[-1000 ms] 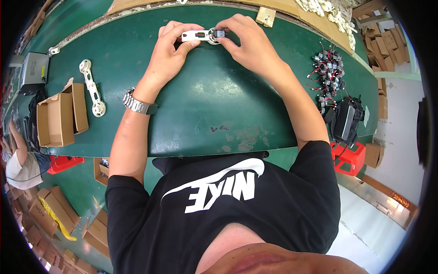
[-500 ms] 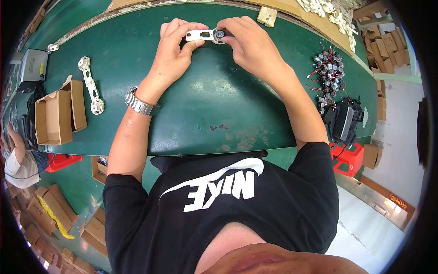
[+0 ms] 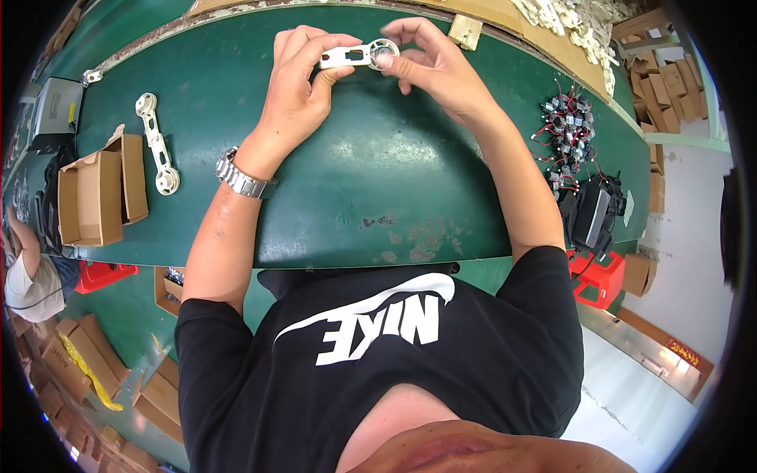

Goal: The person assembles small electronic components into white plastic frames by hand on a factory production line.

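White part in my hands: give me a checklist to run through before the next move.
1. Left hand grip on the white part: ok, thumb and fingers close on it.
2. Ring in full view: not ok, the right hand has its thumb across it.
3. Ring's contents seated: cannot tell, thumb and blur hide them.
4. Second white part away from both hands: ok, at left.
5. Motor pile away from both hands: ok, at right.
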Motion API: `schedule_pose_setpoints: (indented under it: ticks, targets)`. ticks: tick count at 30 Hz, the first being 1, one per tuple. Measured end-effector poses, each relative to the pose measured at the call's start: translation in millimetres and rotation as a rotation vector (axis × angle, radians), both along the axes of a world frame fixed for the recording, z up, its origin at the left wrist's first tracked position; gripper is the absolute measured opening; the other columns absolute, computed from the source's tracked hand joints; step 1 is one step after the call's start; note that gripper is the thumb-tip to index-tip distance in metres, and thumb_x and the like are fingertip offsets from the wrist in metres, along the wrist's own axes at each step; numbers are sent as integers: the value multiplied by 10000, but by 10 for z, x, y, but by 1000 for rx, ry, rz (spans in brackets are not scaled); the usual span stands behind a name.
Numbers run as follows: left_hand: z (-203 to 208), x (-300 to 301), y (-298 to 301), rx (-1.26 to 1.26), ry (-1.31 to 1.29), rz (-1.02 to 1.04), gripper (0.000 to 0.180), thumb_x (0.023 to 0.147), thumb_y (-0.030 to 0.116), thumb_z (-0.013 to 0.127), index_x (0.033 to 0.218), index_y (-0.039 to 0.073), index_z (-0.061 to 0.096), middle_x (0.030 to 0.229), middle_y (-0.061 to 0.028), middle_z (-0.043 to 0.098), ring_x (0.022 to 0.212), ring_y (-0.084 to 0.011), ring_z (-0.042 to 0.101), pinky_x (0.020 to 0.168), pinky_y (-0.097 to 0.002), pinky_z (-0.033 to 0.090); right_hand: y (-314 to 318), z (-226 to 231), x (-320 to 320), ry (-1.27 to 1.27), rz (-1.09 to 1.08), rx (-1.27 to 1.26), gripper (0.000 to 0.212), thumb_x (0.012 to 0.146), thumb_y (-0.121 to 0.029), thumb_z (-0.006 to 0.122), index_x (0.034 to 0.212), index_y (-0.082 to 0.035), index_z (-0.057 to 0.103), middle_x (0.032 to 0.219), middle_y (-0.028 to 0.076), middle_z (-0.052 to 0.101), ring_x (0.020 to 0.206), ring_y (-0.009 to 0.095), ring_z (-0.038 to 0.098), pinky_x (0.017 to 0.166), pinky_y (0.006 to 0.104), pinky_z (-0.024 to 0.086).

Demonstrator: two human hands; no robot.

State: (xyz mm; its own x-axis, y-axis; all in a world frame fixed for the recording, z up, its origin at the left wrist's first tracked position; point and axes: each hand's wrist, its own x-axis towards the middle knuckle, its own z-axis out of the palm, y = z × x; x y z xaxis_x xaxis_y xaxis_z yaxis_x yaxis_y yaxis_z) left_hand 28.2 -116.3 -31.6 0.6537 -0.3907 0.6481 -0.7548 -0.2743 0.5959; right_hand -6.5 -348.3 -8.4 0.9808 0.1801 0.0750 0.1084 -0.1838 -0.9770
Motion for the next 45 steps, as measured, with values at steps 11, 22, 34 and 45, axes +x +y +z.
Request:
schedule_pose_setpoints:
  ticks: [11, 22, 34, 45]
  targets:
    - [5, -53, -50, 15, -55, -59, 332, 857, -28, 750, 1168, 86, 724, 1014, -76, 606, 1017, -295, 524, 901, -374, 464, -49, 19, -1, 210, 75, 89, 289, 1035, -159, 685, 1284, -13, 681, 958, 74, 713, 757, 121, 674, 641, 260, 563]
    - [2, -72, -69, 29, -92, -43, 320, 858, -27, 746, 1156, 88, 722, 1000, -76, 608, 984, -295, 525, 870, -379, 460, 79, 18, -34, 207, -59, 11, 117, 1020, -116, 685, 1124, -61, 679, 911, 4, 688, 706, 55, 550, 596, 215, 420]
    - [-51, -57, -77, 18, -68, 27, 282, 888, 7, 728, 1158, 90, 725, 987, -74, 604, 998, -292, 514, 886, -380, 445, -2, 63, 19, 304, 55, 144, 322, 1051, -325, 677, 1261, -81, 673, 954, 14, 628, 789, 79, 538, 651, 253, 473]
    - [-7, -59, -79, 34, -205, 68, 325, 883, 12, 743, 1194, 109, 733, 1001, -64, 629, 985, -272, 528, 896, -371, 434, 1, 142, -38, 195, 83, 17, 337, 1025, -251, 707, 1316, -87, 657, 962, -14, 648, 797, 69, 571, 660, 244, 491]
